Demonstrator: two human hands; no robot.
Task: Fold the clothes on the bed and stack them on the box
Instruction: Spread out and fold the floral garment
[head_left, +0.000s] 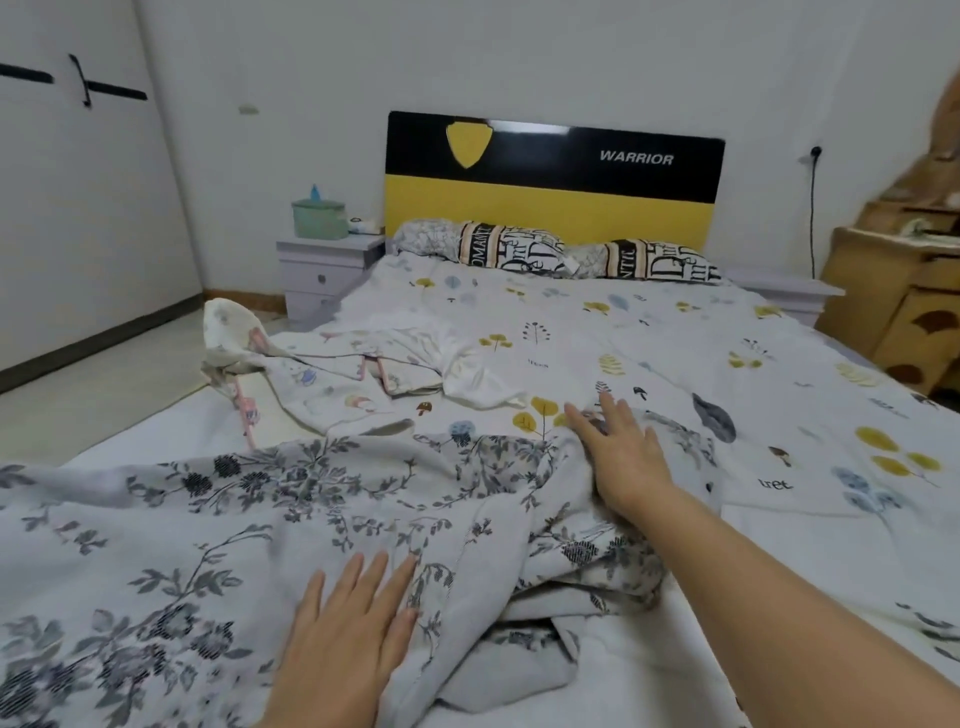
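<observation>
A large grey floral garment lies spread and rumpled across the near end of the bed, its right edge bunched into folds; the left hand rests flat on it, fingers straight and together, holding nothing, seemingly to pin the cloth in place; the right hand reaches further forward, palm down with fingers spread wide on the garment's far edge, gripping nothing, probably smoothing it outward before a fold. Just beyond, a second, paler garment with small pastel prints lies crumpled and unfolded, one sleeve hanging off the bed's left side. Two lettered pillows sit against a black and yellow headboard; a pale nightstand stands to the left, carrying a green container. No box is clearly identifiable in view; the folding appears barely begun.
</observation>
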